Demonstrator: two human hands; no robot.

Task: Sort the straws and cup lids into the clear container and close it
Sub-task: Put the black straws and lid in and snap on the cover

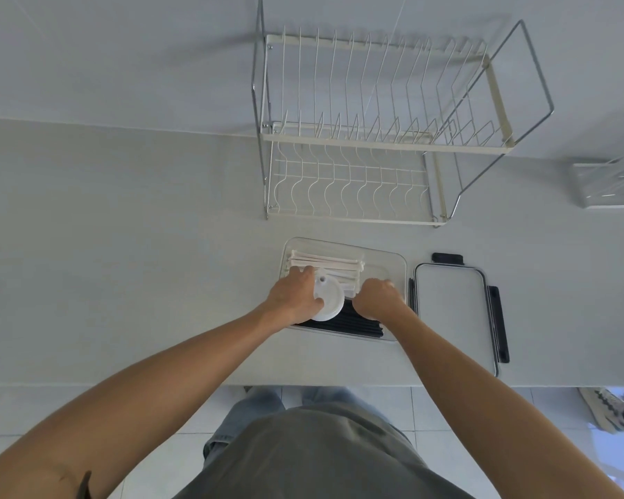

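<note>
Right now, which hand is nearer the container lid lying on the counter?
Right. The right hand is in the clear container, beside the container lid; the left hand holds the cup lid farther away.

Both bare arms reach forward — left hand (296, 295) fingers curled, gripping; right hand (377, 297) knuckles up, curled
</note>
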